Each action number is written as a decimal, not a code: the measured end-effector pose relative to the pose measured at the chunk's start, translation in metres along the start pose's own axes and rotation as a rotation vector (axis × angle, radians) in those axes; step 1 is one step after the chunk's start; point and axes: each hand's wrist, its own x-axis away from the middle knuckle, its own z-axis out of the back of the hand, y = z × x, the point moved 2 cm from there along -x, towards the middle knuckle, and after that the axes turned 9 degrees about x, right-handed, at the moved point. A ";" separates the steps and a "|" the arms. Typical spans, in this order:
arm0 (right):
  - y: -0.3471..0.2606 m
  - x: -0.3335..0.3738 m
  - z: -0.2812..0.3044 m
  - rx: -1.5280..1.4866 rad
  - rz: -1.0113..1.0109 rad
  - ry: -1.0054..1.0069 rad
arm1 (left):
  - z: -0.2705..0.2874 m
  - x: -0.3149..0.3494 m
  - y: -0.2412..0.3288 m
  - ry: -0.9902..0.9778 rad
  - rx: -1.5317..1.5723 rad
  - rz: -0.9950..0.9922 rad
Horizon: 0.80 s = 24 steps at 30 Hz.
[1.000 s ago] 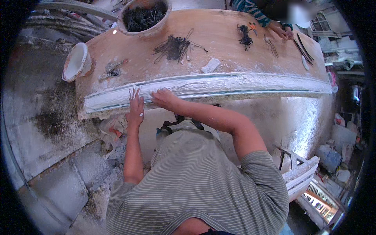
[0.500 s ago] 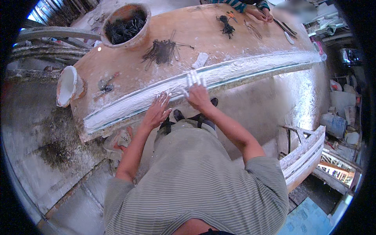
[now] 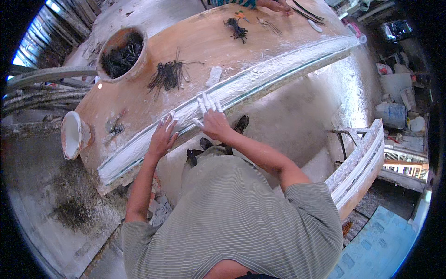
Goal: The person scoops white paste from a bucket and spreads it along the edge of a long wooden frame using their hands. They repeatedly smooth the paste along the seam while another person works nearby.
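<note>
A long strip of wet white plaster (image 3: 288, 66) lies in a narrow mould along the near edge of a tan table. My right hand (image 3: 213, 122) rests palm down on the middle of the strip, its outstretched fingers coated white. Lower left along the same strip, my left hand (image 3: 163, 136) lies with fingers extended on the plaster, their tips whitened too. Neither hand grips anything. Just beyond my right fingers sits a small white lump (image 3: 214, 76). A pile of dark wire ties (image 3: 167, 76) is spread behind my left hand.
Dark fibres fill a large bucket (image 3: 143, 58) at the far left; a white-lined bucket (image 3: 71, 135) stands tilted near the table's left end. Farther back lie a dark bundle (image 3: 237, 31) and orange-handled tool (image 3: 241, 16). A co-worker's hand (image 3: 277, 6) rests at the far edge. A white-edged moulding (image 3: 360, 169) stands right.
My view has turned, so the table and strip slant more steeply and sit further left. Both hands remain on the plaster, fingers extended. My right foot shows more fully below the strip.
</note>
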 end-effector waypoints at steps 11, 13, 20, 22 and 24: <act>0.225 -0.056 0.042 0.035 -0.833 -0.150 | -0.014 -0.094 0.006 -0.348 -0.010 -0.198; 0.333 -0.040 0.023 0.113 -0.807 -0.127 | -0.022 -0.120 0.017 -0.381 0.009 -0.250; 0.357 -0.028 0.058 0.162 -0.634 -0.049 | -0.031 -0.182 0.055 -0.437 0.092 -0.219; 0.310 -0.026 0.034 0.227 -0.434 -0.040 | -0.037 -0.211 0.073 -0.465 0.105 -0.193; 0.280 -0.032 0.049 0.141 -0.422 0.039 | -0.045 -0.246 0.095 -0.491 0.140 -0.174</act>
